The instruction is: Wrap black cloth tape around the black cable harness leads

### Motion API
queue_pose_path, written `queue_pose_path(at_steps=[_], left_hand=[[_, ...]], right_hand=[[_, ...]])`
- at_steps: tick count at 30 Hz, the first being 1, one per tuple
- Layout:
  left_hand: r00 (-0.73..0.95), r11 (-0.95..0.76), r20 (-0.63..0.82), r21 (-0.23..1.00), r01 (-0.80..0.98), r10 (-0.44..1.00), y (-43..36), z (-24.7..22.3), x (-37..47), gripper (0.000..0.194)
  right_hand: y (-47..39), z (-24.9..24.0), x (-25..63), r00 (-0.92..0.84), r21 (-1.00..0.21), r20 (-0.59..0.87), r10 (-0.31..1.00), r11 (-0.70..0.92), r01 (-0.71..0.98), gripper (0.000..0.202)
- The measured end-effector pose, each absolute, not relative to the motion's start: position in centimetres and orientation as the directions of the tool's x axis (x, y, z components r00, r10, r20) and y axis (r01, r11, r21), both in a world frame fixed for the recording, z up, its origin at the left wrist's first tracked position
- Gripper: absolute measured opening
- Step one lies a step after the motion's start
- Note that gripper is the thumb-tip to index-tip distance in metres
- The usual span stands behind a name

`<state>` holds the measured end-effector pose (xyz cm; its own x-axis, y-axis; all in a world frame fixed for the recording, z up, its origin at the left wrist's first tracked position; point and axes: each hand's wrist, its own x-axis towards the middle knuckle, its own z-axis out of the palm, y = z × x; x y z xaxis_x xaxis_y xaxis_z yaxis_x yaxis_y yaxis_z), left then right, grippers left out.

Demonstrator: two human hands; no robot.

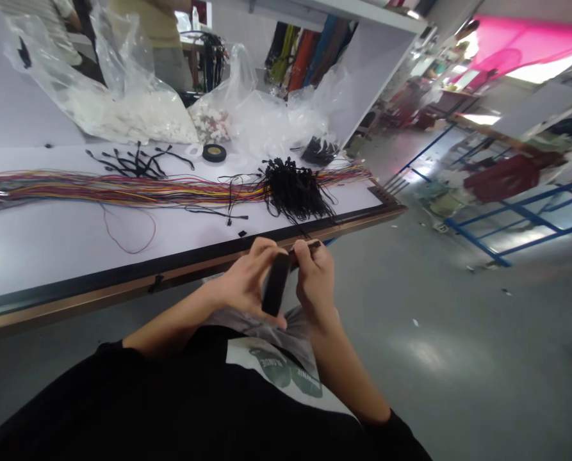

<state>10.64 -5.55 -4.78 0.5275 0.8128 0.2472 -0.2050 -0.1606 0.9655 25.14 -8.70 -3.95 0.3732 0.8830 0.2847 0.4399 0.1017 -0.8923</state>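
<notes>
Black tape, wound in a thick roll point(276, 287), sits in the grip of the left hand point(247, 278), at the lower middle of the frame. The thumb and fingers curl round the roll, and it stands on its edge. Just beside it, the right hand point(317, 278) has a narrow grip, with the thumb pressed on a dark thin piece point(314, 244). It is too small and blurry to tell if that is wire or tape.

The roll looks light and firm, so it should not break or squash much. Its flat sides may be a bit smooth, and any loose end is likely sticky. The best hold is across the two flat sides or round the rim, so that it can turn. The thin piece looks light and bendy, so a pinch close to its end should keep it steady.

Both hands are at the near edge of the table point(50, 246). Just above them in the frame is a big heap of black leads point(293, 189). It lies on a long bunch of coloured wires point(161, 191) that runs out to the left edge. A second tape roll point(214, 153) lies flat near the top middle, with a few black cables point(139, 161) to its left. Behind these are see-through plastic bags point(136, 109). Over at the right of the frame are blue metal bars point(521, 218) and a pink sheet point(521, 51).
</notes>
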Motion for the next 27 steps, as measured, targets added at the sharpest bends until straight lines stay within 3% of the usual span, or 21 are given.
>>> queue_pose_path(at_steps=[2,4,7,9,12,14,17,19,22,24,27], left_hand=[[0.647,-0.253,0.303,0.952,-0.173,0.699,-5.3,-4.7,10.1,0.074],[0.654,-0.325,0.309,0.94,-0.101,0.691,-4.9,-5.0,10.2,0.061],[0.411,-0.341,0.293,0.939,0.046,0.863,-4.4,-5.7,11.5,0.017],[0.3,-0.356,0.318,0.931,0.079,0.899,-4.4,-6.1,12.4,0.007],[0.226,-0.376,0.353,0.924,0.064,0.908,-4.6,-6.1,13.2,0.014],[0.217,-0.362,0.351,0.932,0.013,0.911,-4.9,-5.8,13.2,0.011],[0.207,-0.192,0.231,0.962,-0.193,0.951,-5.1,-5.1,12.8,0.019],[0.325,0.013,0.102,0.943,-0.333,0.94,-5.0,-4.6,12.4,0.032],[0.581,0.251,0.022,0.887,-0.386,0.814,-4.8,-4.2,11.8,0.045],[0.591,0.23,0.057,0.888,-0.399,0.805,-4.8,-4.1,11.3,0.048],[0.575,-0.061,0.225,0.955,-0.291,0.787,-5.3,-3.9,10.4,0.055]], right_hand=[[-8.9,-3.4,25.5,0.324,-0.843,0.303,0.896,0.094,0.53,0.031],[-9.2,-2.9,25.5,0.298,-0.788,0.343,0.891,0.1,0.607,0.031],[-9.4,-2.8,25.2,0.305,-0.793,0.352,0.885,0.109,0.6,0.035],[-9.3,-3.1,25.0,0.269,-0.835,0.309,0.912,0.124,0.537,0.033],[-8.9,-3.6,25.2,0.184,-0.833,0.305,0.934,0.168,0.527,0.024],[-8.7,-3.7,25.4,0.198,-0.764,0.401,0.894,0.207,0.61,0.02],[-8.8,-3.6,25.5,0.219,-0.68,0.539,0.813,0.268,0.682,0.019],[-9.0,-3.6,25.4,0.183,-0.675,0.56,0.808,0.317,0.666,0.019],[-9.0,-3.8,25.1,0.16,-0.735,0.513,0.843,0.335,0.59,0.02],[-8.8,-3.9,25.2,0.229,-0.824,0.452,0.862,0.305,0.478,0.023],[-8.5,-3.7,25.7,0.316,-0.923,0.329,0.89,0.231,0.309,0.025]])
